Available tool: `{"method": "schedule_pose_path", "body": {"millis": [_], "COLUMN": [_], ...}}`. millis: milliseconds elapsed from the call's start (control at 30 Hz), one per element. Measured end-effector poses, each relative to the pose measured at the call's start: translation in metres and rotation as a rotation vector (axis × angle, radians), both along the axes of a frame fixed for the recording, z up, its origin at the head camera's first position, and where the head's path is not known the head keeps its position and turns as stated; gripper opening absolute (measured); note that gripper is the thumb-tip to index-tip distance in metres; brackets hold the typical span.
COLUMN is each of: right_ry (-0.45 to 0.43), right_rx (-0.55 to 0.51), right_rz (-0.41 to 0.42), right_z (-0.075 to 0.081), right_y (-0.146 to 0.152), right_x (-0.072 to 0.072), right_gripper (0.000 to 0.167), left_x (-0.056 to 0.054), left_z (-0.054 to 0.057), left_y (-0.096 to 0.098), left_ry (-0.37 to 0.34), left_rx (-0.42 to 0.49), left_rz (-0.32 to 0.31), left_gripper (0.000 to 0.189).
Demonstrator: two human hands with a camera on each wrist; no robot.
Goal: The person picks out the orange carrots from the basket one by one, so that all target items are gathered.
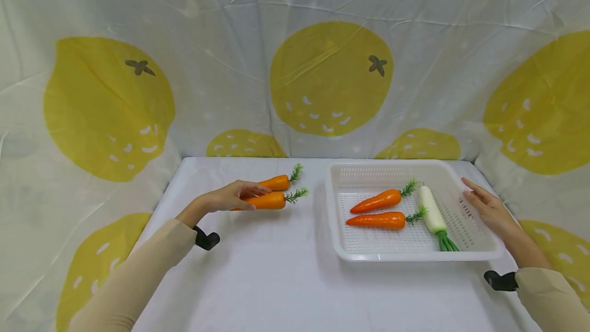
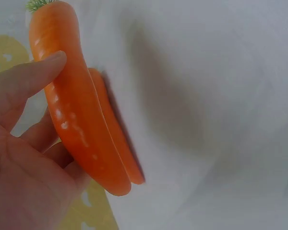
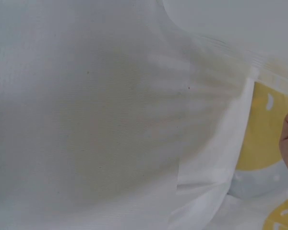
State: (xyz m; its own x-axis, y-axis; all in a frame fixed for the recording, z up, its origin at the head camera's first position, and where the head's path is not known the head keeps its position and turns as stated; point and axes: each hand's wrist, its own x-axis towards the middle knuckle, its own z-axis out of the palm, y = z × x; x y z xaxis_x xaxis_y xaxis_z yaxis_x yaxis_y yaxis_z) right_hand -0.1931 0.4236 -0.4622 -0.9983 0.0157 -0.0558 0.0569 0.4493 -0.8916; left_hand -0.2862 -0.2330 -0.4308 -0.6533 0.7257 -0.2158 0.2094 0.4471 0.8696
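Note:
My left hand (image 1: 235,196) pinches an orange carrot (image 1: 273,200) with green leaves, thumb on one side and fingers behind it. In the left wrist view the held carrot (image 2: 77,110) hangs over the table, its shadow off to one side. A second carrot (image 2: 116,129) lies just behind it, partly hidden; in the head view its thick end (image 1: 278,183) shows beyond the hand. At the right, my right hand (image 1: 490,211) rests with extended fingers along the right rim of a white plastic basket (image 1: 338,240).
Inside the basket lie two carrots, the upper carrot (image 1: 378,201) and the lower carrot (image 1: 378,221), beside a white radish (image 1: 432,209) with green stems. A white cloth covers the table (image 1: 276,281). Lemon-print fabric (image 1: 221,76) walls in the back and sides.

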Motion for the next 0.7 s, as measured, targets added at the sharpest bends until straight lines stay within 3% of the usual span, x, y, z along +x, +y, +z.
{"method": "schedule_pose_path", "body": {"millis": [367, 700], "right_ry": [0.013, 0.018], "right_rx": [0.020, 0.032], "right_rz": [0.002, 0.001], "right_z": [0.001, 0.002], "right_y": [-0.001, -0.002], "right_x": [0.001, 0.001], "right_gripper": [0.059, 0.060], "left_x": [-0.008, -0.013], "left_z": [-0.021, -0.030], "left_y": [0.000, 0.008], "left_ry": [0.028, 0.024], "left_rx": [-0.015, -0.021], "left_rz": [0.002, -0.004], "left_gripper": [0.048, 0.048]}}
